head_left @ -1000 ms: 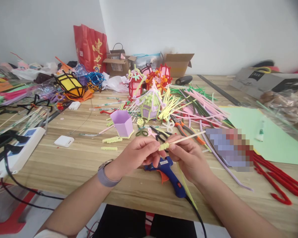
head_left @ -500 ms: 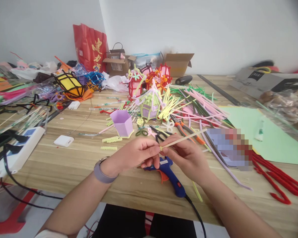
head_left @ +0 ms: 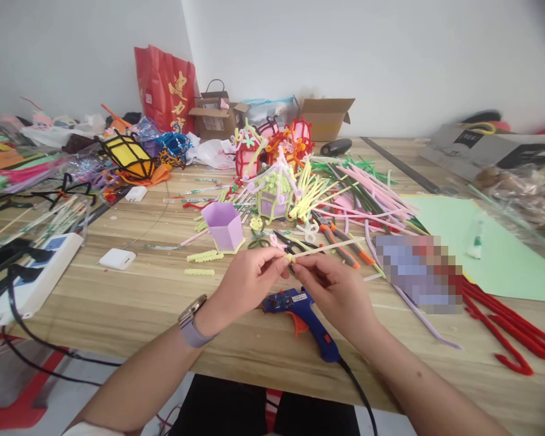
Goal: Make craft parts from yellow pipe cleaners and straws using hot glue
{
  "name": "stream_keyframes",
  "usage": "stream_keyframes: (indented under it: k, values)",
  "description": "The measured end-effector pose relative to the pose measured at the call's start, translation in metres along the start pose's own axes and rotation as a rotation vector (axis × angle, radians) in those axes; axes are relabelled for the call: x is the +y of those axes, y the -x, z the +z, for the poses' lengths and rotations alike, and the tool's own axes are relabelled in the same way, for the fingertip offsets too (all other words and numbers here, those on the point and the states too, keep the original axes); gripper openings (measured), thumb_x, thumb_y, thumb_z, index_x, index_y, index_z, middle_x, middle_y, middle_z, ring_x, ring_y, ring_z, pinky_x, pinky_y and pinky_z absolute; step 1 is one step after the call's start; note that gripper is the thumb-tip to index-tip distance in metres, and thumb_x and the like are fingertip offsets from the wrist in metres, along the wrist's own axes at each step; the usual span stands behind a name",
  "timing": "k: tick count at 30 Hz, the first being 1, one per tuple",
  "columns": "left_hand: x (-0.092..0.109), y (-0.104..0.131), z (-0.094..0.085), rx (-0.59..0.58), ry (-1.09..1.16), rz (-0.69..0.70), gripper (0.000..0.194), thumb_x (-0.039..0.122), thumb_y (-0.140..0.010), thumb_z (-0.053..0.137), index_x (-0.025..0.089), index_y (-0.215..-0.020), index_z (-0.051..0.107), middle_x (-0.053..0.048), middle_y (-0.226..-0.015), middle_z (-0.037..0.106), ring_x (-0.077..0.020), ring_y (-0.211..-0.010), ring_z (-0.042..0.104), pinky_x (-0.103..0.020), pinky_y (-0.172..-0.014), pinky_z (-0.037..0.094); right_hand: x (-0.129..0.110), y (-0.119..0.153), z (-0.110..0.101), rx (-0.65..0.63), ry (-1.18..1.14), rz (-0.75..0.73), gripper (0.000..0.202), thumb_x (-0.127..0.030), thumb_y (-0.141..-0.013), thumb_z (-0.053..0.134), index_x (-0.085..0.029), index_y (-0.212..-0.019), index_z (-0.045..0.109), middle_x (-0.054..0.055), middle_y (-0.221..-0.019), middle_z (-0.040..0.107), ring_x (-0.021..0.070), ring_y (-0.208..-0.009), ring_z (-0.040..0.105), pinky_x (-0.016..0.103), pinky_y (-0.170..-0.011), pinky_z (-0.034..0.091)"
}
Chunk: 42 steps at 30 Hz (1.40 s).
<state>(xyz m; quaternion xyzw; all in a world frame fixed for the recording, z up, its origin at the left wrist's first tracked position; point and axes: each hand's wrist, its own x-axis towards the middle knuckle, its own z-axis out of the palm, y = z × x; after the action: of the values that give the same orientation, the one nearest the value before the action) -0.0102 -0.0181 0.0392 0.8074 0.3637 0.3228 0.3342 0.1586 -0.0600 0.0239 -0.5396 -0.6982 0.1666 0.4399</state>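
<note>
A pale yellow strip [head_left: 327, 247] runs right from between my fingertips, with a small yellow bit at its left end. My left hand [head_left: 249, 281], with a watch on the wrist, pinches that end between thumb and fingers. Close beside it, my right hand [head_left: 340, 290] pinches the strip too, fingertips nearly touching the left ones. Below them a blue glue gun [head_left: 306, 312] lies on the wooden table [head_left: 163, 315]. A purple hexagonal cup [head_left: 224, 226] stands to the left, near short twisted yellow pieces [head_left: 204, 257].
Orange-handled pliers [head_left: 345, 245] and a blurred flat object [head_left: 418, 272] lie to the right. Behind are a decorated lantern [head_left: 275, 194], pipe cleaners [head_left: 372, 188] and cardboard boxes [head_left: 324, 118]. A white power strip [head_left: 40, 272] is at the left, red stems [head_left: 504, 327] at the right.
Both hands have moved slightly up and left with the strip. The strip now lies flatter, and my left wrist has turned so the watch face shows more.
</note>
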Motion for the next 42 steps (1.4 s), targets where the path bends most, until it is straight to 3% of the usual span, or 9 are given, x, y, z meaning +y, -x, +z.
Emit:
stream_keyframes:
  k: [7,11,14,18,21,27,31,36,42]
  values:
    - [-0.007,0.003,0.017,0.235,-0.494,0.264,0.02,0.017,-0.095,0.044,0.015,-0.086,0.063,-0.005,-0.079,0.069,-0.0178,-0.073,0.062,-0.029,-0.067,0.046,0.002,0.001,0.004,-0.056,-0.026,0.078,0.019,-0.028,-0.087,0.053,-0.017,-0.082,0.067,0.001,-0.062,0.063,0.0117,-0.052,0.051,0.023,-0.048,0.038]
    - [-0.011,0.005,0.021,0.224,-0.671,0.404,0.022,0.011,-0.094,0.044,0.01,-0.11,0.059,-0.009,-0.092,0.071,-0.0206,-0.083,0.063,-0.034,-0.077,0.05,0.003,0.0,0.001,-0.087,0.03,0.069,0.017,-0.026,-0.087,0.052,-0.017,-0.081,0.066,0.0,-0.062,0.064,0.0119,-0.052,0.051,0.023,-0.049,0.038]
    - [-0.011,0.005,0.021,0.162,-0.687,0.391,0.025,0.01,-0.093,0.045,0.009,-0.115,0.056,-0.009,-0.096,0.07,-0.0213,-0.088,0.063,-0.035,-0.079,0.051,0.004,0.0,0.001,-0.07,0.161,-0.018,0.013,-0.021,-0.086,0.053,-0.018,-0.081,0.065,0.0,-0.064,0.064,0.0125,-0.055,0.055,0.023,-0.052,0.039]
    - [-0.012,0.003,0.02,0.094,-0.693,0.298,0.02,0.013,-0.095,0.043,0.013,-0.102,0.061,-0.008,-0.093,0.069,-0.0223,-0.087,0.062,-0.036,-0.077,0.05,0.005,0.004,0.003,-0.006,0.509,-0.244,0.017,-0.016,-0.089,0.049,-0.017,-0.085,0.065,0.004,-0.075,0.068,0.0142,-0.058,0.059,0.024,-0.051,0.035]
    - [-0.012,0.002,0.019,0.096,-0.717,0.254,0.021,0.016,-0.096,0.041,0.014,-0.101,0.061,-0.007,-0.09,0.068,-0.0224,-0.086,0.061,-0.036,-0.076,0.049,0.002,0.007,0.0,0.079,0.779,-0.357,0.022,-0.015,-0.091,0.048,-0.018,-0.077,0.064,0.002,-0.067,0.063,0.0151,-0.055,0.055,0.027,-0.048,0.028]
    - [-0.008,0.002,0.019,0.047,-0.799,0.278,0.018,0.011,-0.094,0.043,0.015,-0.088,0.06,-0.006,-0.083,0.064,-0.0214,-0.078,0.057,-0.034,-0.07,0.047,-0.004,0.004,-0.012,0.101,0.894,-0.508,0.024,-0.008,-0.089,0.047,-0.018,-0.076,0.065,0.003,-0.072,0.065,0.0172,-0.068,0.056,0.028,-0.057,0.031]
    - [-0.006,0.002,0.015,-0.046,-0.875,0.422,0.017,0.009,-0.092,0.045,0.013,-0.086,0.061,-0.007,-0.082,0.062,-0.0221,-0.078,0.055,-0.034,-0.07,0.047,0.003,-0.003,-0.021,0.069,0.777,-0.487,0.022,-0.011,-0.089,0.051,-0.019,-0.077,0.067,0.002,-0.07,0.065,0.0165,-0.069,0.057,0.027,-0.055,0.032]
    - [-0.01,-0.002,0.004,-0.081,-0.729,0.644,0.024,0.013,-0.096,0.039,0.012,-0.095,0.063,-0.006,-0.079,0.062,-0.0191,-0.076,0.054,-0.031,-0.069,0.046,0.008,-0.015,-0.041,-0.194,0.284,-0.229,0.017,-0.02,-0.089,0.056,-0.02,-0.079,0.07,0.002,-0.077,0.069,0.0141,-0.07,0.06,0.024,-0.06,0.042]
    - [-0.007,-0.001,-0.003,-0.047,-0.321,0.618,0.026,0.022,-0.098,0.04,0.015,-0.096,0.066,-0.006,-0.081,0.067,-0.0152,-0.077,0.058,-0.027,-0.071,0.047,0.005,-0.02,-0.054,-0.385,-0.096,0.033,0.018,-0.035,-0.084,0.063,-0.021,-0.077,0.072,0.001,-0.07,0.069,0.014,-0.064,0.06,0.025,-0.06,0.046]
